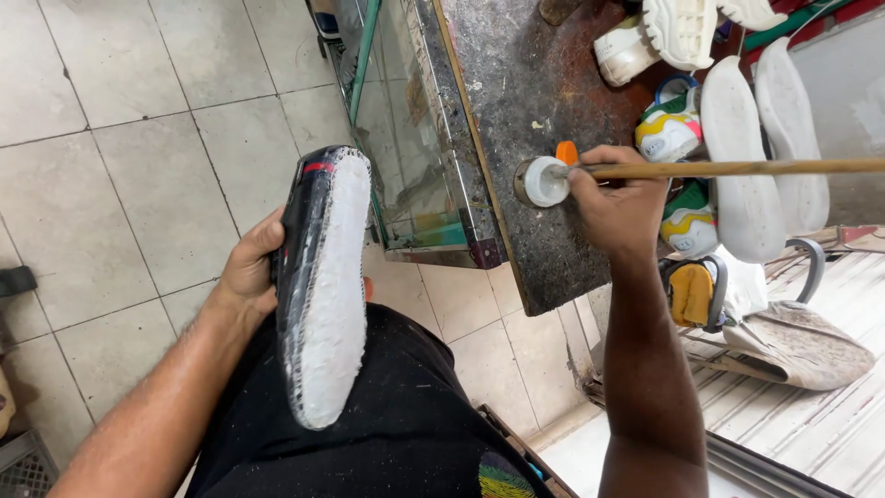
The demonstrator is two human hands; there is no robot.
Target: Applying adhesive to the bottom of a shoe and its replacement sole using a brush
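My left hand (247,269) grips a black shoe (324,277) by its upper, sole turned up; the sole is coated white. My right hand (616,205) holds a long wooden brush handle (737,169) whose tip dips into a small round pot of white paint (541,182) on the dark, spattered worktop (525,83). An orange cap (567,151) lies just behind the pot.
Several white and coloured shoes (671,129) and two white soles (742,157) lie at the right of the worktop. A glass-fronted cabinet (406,157) stands under the bench edge. Grey floor tiles (138,138) spread to the left, and a worn seat (793,341) sits at right.
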